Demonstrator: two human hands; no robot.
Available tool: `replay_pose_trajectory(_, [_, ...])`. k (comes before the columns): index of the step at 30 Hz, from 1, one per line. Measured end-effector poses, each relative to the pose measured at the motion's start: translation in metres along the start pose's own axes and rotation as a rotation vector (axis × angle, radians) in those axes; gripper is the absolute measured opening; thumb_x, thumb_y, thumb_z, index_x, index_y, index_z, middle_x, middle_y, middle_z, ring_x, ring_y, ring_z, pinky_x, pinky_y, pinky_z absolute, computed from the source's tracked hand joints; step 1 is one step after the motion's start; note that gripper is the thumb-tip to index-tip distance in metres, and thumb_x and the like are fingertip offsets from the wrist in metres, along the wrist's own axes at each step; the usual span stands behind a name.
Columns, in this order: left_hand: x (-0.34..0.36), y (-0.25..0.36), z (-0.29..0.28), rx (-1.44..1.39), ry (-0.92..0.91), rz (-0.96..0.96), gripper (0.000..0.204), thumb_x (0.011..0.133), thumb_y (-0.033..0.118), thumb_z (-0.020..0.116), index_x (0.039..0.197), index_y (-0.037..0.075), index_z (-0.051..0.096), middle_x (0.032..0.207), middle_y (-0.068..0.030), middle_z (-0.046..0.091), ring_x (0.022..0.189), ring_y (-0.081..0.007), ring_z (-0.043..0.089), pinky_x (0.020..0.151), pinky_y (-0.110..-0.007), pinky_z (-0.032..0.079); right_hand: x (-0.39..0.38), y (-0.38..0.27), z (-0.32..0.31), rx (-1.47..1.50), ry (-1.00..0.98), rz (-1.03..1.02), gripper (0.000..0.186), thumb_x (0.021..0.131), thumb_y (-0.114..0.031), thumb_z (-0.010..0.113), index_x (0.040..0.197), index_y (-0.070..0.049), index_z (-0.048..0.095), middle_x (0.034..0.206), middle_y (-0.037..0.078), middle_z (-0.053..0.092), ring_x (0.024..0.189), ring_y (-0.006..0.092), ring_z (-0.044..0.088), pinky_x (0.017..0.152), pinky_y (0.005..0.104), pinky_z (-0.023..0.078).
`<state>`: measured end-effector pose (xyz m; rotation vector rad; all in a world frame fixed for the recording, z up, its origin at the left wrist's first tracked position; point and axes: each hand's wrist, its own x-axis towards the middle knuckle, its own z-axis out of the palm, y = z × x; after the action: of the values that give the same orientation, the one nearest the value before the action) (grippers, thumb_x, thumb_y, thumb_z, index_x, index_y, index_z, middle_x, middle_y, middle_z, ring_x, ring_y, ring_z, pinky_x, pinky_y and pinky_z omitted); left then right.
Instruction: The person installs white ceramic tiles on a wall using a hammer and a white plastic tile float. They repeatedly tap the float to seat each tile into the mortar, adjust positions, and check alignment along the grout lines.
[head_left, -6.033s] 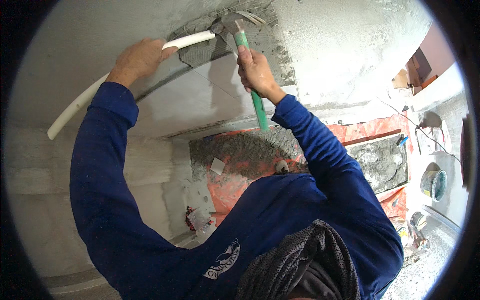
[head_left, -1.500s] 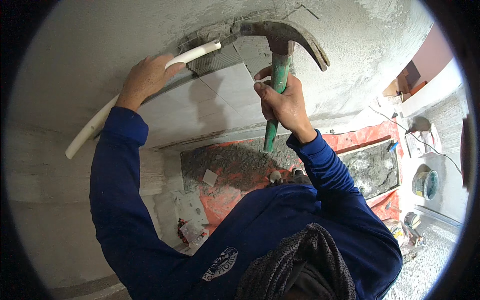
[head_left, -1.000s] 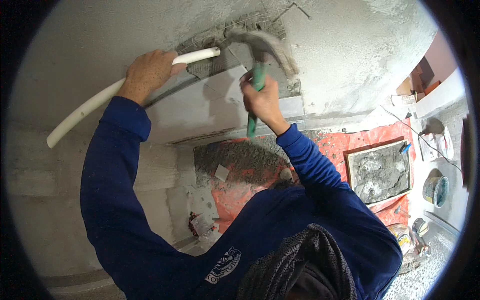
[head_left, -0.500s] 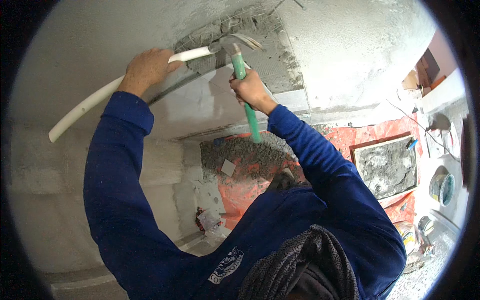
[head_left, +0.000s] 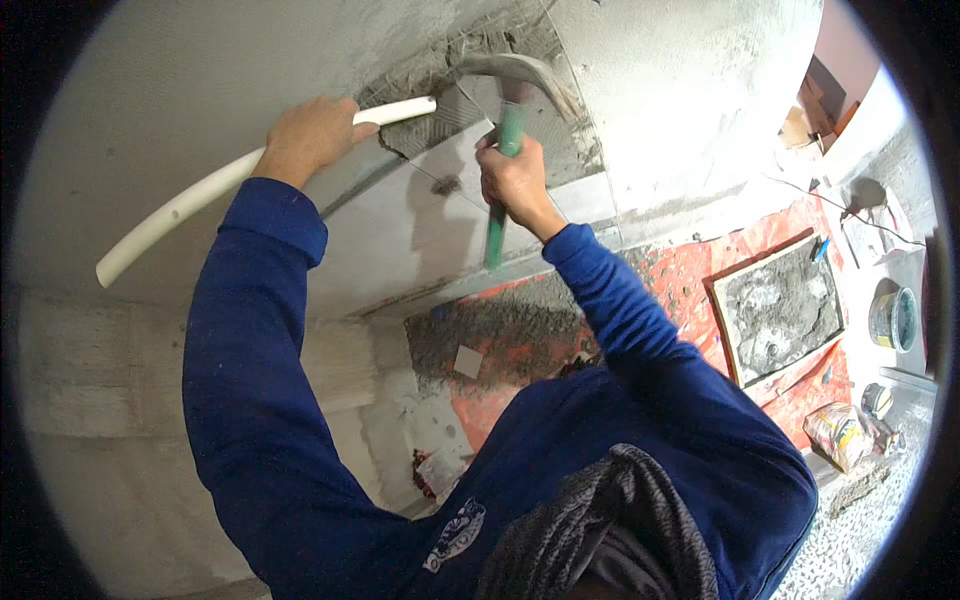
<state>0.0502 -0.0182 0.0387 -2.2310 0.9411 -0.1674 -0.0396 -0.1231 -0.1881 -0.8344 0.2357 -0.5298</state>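
My left hand (head_left: 312, 135) is closed around a long white pipe (head_left: 185, 205), which looks bent in this wide view. Its far end rests at or just in front of a patch of rough grey mortar (head_left: 515, 45) on the wall; contact cannot be made out. My right hand (head_left: 515, 180) grips the green handle of a claw hammer (head_left: 535, 75), slightly smeared by motion. The hammer head is to the right of the pipe's end, apart from it. Below the patch are pale wall tiles (head_left: 440, 210). A small dark lump (head_left: 446, 185) shows against them.
Rubble (head_left: 520, 325) and a square light tile piece (head_left: 467, 362) lie on red sheeting (head_left: 700, 270) below. To the right are a framed tray of grey mortar (head_left: 780, 310), a bucket (head_left: 893, 320) and a printed bag (head_left: 838, 435). A thin cable (head_left: 850, 212) runs near the right wall.
The hammer head has moved right, away from the pipe's end that it was touching or overlapping. My left hand and the pipe have shifted slightly right. The dark lump has appeared over the tiles.
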Motion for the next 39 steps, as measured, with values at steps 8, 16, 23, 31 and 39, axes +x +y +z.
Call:
replay_pose_trajectory(8, [-0.006, -0.024, 0.028, -0.096, 0.060, 0.037, 0.041, 0.094, 0.044, 0.055, 0.101, 0.005, 0.069, 0.076, -0.0119, 0.068, 0.064, -0.0235, 0.066, 0.060, -0.039, 0.052, -0.021, -0.030, 0.003, -0.180, -0.105, -0.055, 0.007, 0.081, -0.002, 0.058, 0.087, 0.002, 0.055, 0.052, 0.002, 0.047, 0.037, 0.0108, 0.043, 0.034, 0.0279, 0.036])
replay_pose_trajectory(16, [-0.023, -0.055, 0.079, -0.497, 0.086, -0.074, 0.048, 0.094, 0.047, 0.055, 0.103, 0.002, 0.067, 0.080, -0.0172, 0.066, 0.071, -0.0283, 0.064, 0.069, -0.041, 0.048, -0.052, -0.074, 0.026, -0.113, -0.063, -0.394, 0.006, 0.083, 0.000, 0.058, 0.087, 0.002, 0.054, 0.052, 0.002, 0.046, 0.038, 0.0094, 0.042, 0.035, 0.0260, 0.034])
replay_pose_trajectory(23, [-0.025, -0.042, 0.079, -0.390, 0.179, 0.019, 0.041, 0.094, 0.045, 0.054, 0.092, 0.007, 0.069, 0.072, -0.0115, 0.067, 0.063, -0.0236, 0.066, 0.062, -0.039, 0.053, -0.055, -0.064, 0.043, 0.045, -0.035, -0.675, 0.003, 0.085, 0.003, 0.060, 0.085, 0.004, 0.057, 0.057, 0.002, 0.054, 0.043, 0.0099, 0.052, 0.038, 0.0241, 0.040])
replay_pose_trajectory(31, [-0.013, -0.034, 0.061, -0.042, 0.107, 0.047, 0.047, 0.094, 0.051, 0.051, 0.106, 0.008, 0.068, 0.086, -0.0156, 0.069, 0.080, -0.0313, 0.069, 0.073, -0.045, 0.054, -0.016, -0.017, 0.036, -0.486, -0.076, -0.116, 0.004, 0.079, -0.002, 0.059, 0.081, 0.002, 0.058, 0.056, 0.005, 0.053, 0.042, 0.0134, 0.051, 0.036, 0.0307, 0.040])
replay_pose_trajectory(39, [-0.021, -0.032, 0.058, -0.109, 0.065, -0.007, 0.046, 0.094, 0.050, 0.051, 0.105, 0.009, 0.068, 0.087, -0.0150, 0.070, 0.080, -0.0314, 0.069, 0.072, -0.044, 0.054, -0.018, -0.011, 0.040, -0.471, -0.083, 0.121, 0.002, 0.082, 0.000, 0.056, 0.082, 0.001, 0.055, 0.054, 0.002, 0.048, 0.038, 0.0113, 0.043, 0.035, 0.0271, 0.036])
